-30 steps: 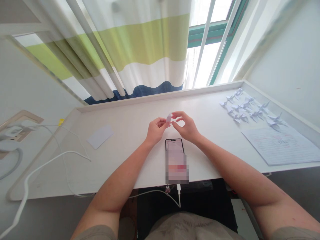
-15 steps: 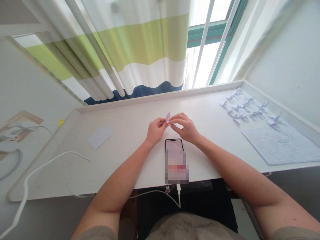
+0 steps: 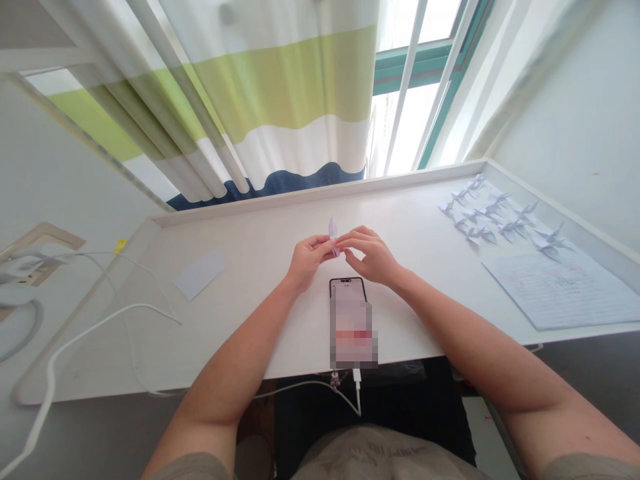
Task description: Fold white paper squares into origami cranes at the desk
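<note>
A small piece of folded white paper (image 3: 333, 228) stands upright between my hands above the middle of the desk, one pointed flap sticking up. My left hand (image 3: 309, 260) pinches its lower part between thumb and fingers. From the other side, my right hand (image 3: 373, 257) has its fingertips on the paper, with the thumb bent close to its lower edge. Fingers hide part of the folds. Just below my hands, a phone (image 3: 349, 293) lies on the desk, its screen mostly blurred out.
Several folded paper cranes (image 3: 513, 223) stand at the back right, behind written sheets (image 3: 565, 290). A blank paper piece (image 3: 199, 275) lies on the left of the white desk (image 3: 250, 333). White cables (image 3: 100, 320) run along the left, and one plugs into the phone. A raised rim (image 3: 320, 193) borders the back.
The folded paper has turned more upright and shifted slightly left. My right thumb has moved down and away from the fingers, while my left hand has changed its pinch slightly.
</note>
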`<state>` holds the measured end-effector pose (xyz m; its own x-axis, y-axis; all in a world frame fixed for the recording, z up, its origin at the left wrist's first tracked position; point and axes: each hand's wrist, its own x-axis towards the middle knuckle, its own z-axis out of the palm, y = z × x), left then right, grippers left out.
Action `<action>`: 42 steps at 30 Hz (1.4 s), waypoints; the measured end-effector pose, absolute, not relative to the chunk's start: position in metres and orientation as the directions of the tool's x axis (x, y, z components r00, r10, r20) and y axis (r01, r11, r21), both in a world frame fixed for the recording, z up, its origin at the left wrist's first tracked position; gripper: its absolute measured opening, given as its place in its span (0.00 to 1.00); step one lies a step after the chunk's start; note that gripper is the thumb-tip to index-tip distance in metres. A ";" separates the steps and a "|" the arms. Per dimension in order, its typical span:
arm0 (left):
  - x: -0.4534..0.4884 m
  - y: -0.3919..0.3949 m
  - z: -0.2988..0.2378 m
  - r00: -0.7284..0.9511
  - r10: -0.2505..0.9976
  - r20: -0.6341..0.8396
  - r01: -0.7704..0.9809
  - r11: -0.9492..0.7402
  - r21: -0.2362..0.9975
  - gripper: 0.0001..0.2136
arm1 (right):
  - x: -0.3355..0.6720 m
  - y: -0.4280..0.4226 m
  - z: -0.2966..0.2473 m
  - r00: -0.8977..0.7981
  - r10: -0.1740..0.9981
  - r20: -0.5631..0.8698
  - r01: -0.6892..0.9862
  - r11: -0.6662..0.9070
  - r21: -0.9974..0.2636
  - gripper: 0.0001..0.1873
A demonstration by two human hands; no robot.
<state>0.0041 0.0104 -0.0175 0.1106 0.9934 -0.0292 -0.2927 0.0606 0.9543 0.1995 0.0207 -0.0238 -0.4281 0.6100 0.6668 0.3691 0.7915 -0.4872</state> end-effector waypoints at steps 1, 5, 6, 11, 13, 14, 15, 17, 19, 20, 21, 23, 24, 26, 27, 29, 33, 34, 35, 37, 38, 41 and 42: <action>0.004 0.010 -0.018 0.108 0.994 -0.030 -0.292 0.060 0.955 0.22 | 0.200 0.020 -0.023 -0.421 0.615 0.666 0.348 0.788 -0.507 0.14; 0.006 0.010 -0.019 0.129 0.992 -0.016 -0.271 0.050 0.961 0.25 | 0.198 0.018 -0.021 -0.243 0.737 0.631 0.266 0.676 -0.687 0.11; 0.007 0.009 -0.019 0.137 0.990 -0.005 -0.256 0.040 0.966 0.25 | 0.197 0.018 -0.021 -0.177 0.783 0.597 0.245 0.622 -0.744 0.09; 0.010 0.007 -0.021 0.172 0.983 0.057 -0.212 -0.019 0.977 0.25 | 0.192 0.026 -0.026 -0.167 0.918 0.358 0.138 0.382 -0.914 0.15; 0.011 0.008 -0.023 0.176 0.983 0.058 -0.215 -0.019 0.976 0.25 | 0.191 0.028 -0.029 -0.195 0.929 0.316 0.099 0.339 -0.935 0.19; 0.011 0.008 -0.023 0.177 0.983 0.056 -0.219 -0.017 0.976 0.26 | 0.191 0.029 -0.030 -0.195 0.932 0.306 0.087 0.328 -0.941 0.20; 0.011 0.008 -0.024 0.178 0.983 0.054 -0.221 -0.014 0.975 0.26 | 0.191 0.030 -0.030 -0.191 0.933 0.303 0.083 0.323 -0.943 0.21; 0.011 0.008 -0.025 0.185 0.981 0.053 -0.214 -0.012 0.977 0.25 | 0.192 0.031 -0.031 -0.182 0.932 0.313 0.095 0.333 -0.938 0.22; 0.011 0.008 -0.025 0.189 0.980 0.061 -0.193 -0.024 0.981 0.25 | 0.192 0.030 -0.031 -0.179 0.927 0.329 0.109 0.351 -0.930 0.22; 0.010 0.008 -0.025 0.184 0.980 0.069 -0.174 -0.037 0.984 0.25 | 0.192 0.030 -0.031 -0.175 0.923 0.343 0.113 0.365 -0.924 0.22; 0.010 0.008 -0.025 0.174 0.981 0.081 -0.152 -0.055 0.987 0.25 | 0.192 0.029 -0.030 -0.168 0.917 0.362 0.113 0.383 -0.917 0.22; 0.010 0.007 -0.025 0.148 0.982 0.119 -0.111 -0.103 0.988 0.25 | 0.192 0.027 -0.029 -0.150 0.896 0.418 0.106 0.435 -0.894 0.21; 0.010 0.007 -0.024 0.140 0.980 0.144 -0.099 -0.130 0.986 0.25 | 0.192 0.025 -0.028 -0.140 0.883 0.447 0.099 0.462 -0.881 0.21; 0.010 0.007 -0.023 0.140 0.970 0.199 -0.101 -0.186 0.977 0.25 | 0.192 0.023 -0.026 -0.125 0.861 0.493 0.086 0.505 -0.859 0.20; 0.011 0.007 -0.023 0.147 0.963 0.226 -0.108 -0.212 0.971 0.24 | 0.192 0.022 -0.025 -0.127 0.849 0.513 0.090 0.525 -0.846 0.18; 0.011 0.007 -0.022 0.160 0.949 0.271 -0.107 -0.257 0.961 0.22 | 0.192 0.021 -0.023 -0.152 0.825 0.545 0.118 0.562 -0.818 0.15; 0.009 0.006 -0.024 0.179 0.931 0.319 -0.030 -0.319 0.947 0.18 | 0.193 0.021 -0.024 -0.200 0.808 0.554 0.141 0.583 -0.800 0.13; 0.009 0.006 -0.025 0.182 0.928 0.326 -0.011 -0.330 0.944 0.18 | 0.193 0.021 -0.024 -0.199 0.816 0.542 0.140 0.571 -0.809 0.14; 0.008 0.006 -0.025 0.181 0.927 0.329 0.007 -0.336 0.942 0.18 | 0.193 0.022 -0.025 -0.198 0.825 0.529 0.146 0.559 -0.817 0.15; 0.007 0.006 -0.026 0.146 0.935 0.324 0.041 -0.333 0.942 0.17 | 0.194 0.023 -0.027 -0.195 0.835 0.515 0.186 0.547 -0.816 0.13; 0.007 0.006 -0.026 0.115 0.941 0.318 0.065 -0.327 0.943 0.17 | 0.195 0.024 -0.028 -0.192 0.832 0.520 0.211 0.553 -0.806 0.12; 0.007 0.007 -0.025 0.052 0.951 0.306 0.126 -0.310 0.942 0.14 | 0.197 0.028 -0.031 -0.213 0.804 0.555 0.263 0.594 -0.760 0.10; 0.006 0.007 -0.024 0.051 0.953 0.298 0.130 -0.302 0.944 0.14 | 0.198 0.028 -0.031 -0.231 0.794 0.563 0.267 0.608 -0.748 0.10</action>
